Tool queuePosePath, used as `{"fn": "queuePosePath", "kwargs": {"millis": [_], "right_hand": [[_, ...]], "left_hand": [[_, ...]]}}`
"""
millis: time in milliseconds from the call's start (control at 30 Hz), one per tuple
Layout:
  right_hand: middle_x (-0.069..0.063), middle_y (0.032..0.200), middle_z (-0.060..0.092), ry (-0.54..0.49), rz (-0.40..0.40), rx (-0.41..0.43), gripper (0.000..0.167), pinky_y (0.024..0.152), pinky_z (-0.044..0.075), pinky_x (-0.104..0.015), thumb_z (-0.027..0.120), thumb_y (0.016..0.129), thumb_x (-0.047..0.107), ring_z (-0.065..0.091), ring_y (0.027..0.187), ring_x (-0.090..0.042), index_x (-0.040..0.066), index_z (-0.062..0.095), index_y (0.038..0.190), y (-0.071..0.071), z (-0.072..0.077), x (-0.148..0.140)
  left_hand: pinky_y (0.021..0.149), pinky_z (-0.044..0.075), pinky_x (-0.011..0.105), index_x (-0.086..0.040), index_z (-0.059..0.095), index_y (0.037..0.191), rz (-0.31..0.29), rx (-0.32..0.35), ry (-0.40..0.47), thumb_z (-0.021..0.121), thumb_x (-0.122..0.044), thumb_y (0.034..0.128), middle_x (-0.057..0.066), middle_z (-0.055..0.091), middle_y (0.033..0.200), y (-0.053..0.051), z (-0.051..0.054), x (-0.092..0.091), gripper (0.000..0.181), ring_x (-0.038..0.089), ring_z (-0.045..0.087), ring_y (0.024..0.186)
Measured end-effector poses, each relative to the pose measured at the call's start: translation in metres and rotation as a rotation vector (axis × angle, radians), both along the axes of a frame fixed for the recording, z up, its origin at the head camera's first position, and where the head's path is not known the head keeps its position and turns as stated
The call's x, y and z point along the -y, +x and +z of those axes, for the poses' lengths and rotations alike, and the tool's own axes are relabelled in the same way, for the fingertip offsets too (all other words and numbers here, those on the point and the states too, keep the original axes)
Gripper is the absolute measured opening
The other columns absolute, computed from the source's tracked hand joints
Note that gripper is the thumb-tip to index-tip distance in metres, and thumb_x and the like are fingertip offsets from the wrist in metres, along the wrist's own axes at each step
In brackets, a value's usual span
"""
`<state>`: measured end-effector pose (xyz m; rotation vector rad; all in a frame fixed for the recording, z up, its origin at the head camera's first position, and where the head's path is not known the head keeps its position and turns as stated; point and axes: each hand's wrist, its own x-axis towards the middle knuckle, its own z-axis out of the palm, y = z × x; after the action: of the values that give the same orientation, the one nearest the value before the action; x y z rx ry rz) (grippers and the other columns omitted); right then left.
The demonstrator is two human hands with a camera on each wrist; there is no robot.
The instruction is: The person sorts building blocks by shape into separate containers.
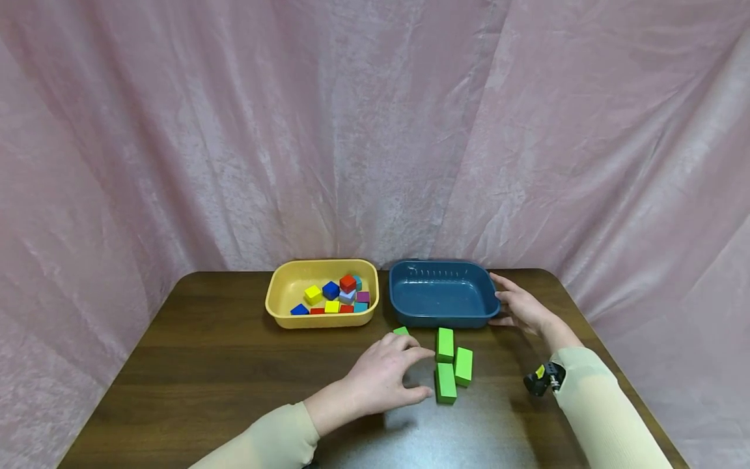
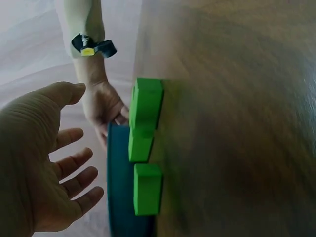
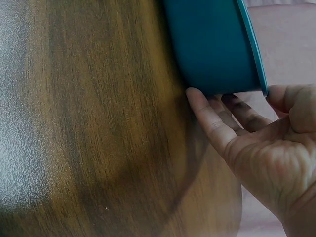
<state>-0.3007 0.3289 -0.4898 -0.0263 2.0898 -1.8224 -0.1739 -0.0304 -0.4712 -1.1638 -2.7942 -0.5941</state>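
Note:
My left hand [image 1: 383, 374] hovers over the table, thumb and fingers spread and nothing between them. Just to its right stand several green blocks, including a front block [image 1: 446, 383], a right block [image 1: 463, 366] and a rear block [image 1: 445, 344]. Another green block [image 1: 401, 331] is partly hidden behind that hand. In the left wrist view, the palm [image 2: 29, 163] faces the green blocks [image 2: 147, 190]. My right hand [image 1: 524, 307] touches the right end of a blue plastic tray [image 1: 448, 322]. In the right wrist view, its fingertips [image 3: 196, 96] rest against the tray's wall, with the thumb by the rim.
A yellow tray [image 1: 322, 322] left of the blue one holds several coloured blocks, such as a red cube [image 1: 348, 283] and a yellow cube [image 1: 313, 294]. Both trays stand at the back of the wooden table [image 1: 234, 365], before a pink curtain [image 1: 375, 130].

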Motion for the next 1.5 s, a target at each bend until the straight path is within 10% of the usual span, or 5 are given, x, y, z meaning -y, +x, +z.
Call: {"fn": "queuePosePath", "kwargs": {"millis": [733, 1500], "right_hand": [[-0.031, 0.16, 0.022, -0.01, -0.023, -0.003, 0.06, 0.099, 0.05, -0.059, 0.026, 0.112, 0.013, 0.043, 0.135, -0.046, 0.023, 0.005, 0.167, 0.002, -0.003, -0.002], [-0.03, 0.159, 0.025, -0.012, -0.035, 0.009, 0.057, 0.096, 0.053, -0.056, 0.025, 0.113, 0.014, 0.046, 0.132, -0.046, 0.023, 0.007, 0.167, 0.002, -0.004, -0.003]], "left_hand": [[0.092, 0.047, 0.036, -0.025, 0.064, 0.137, 0.082, -0.107, -0.152, 0.072, -0.07, 0.0806, -0.001, 0.057, 0.127, -0.001, -0.035, -0.041, 0.073, 0.019, 0.051, 0.113], [0.101, 0.042, 0.042, -0.025, 0.071, 0.121, 0.121, -0.237, -0.224, 0.072, -0.076, 0.0759, -0.001, 0.056, 0.123, -0.005, -0.041, -0.049, 0.069, 0.021, 0.048, 0.117]]}}
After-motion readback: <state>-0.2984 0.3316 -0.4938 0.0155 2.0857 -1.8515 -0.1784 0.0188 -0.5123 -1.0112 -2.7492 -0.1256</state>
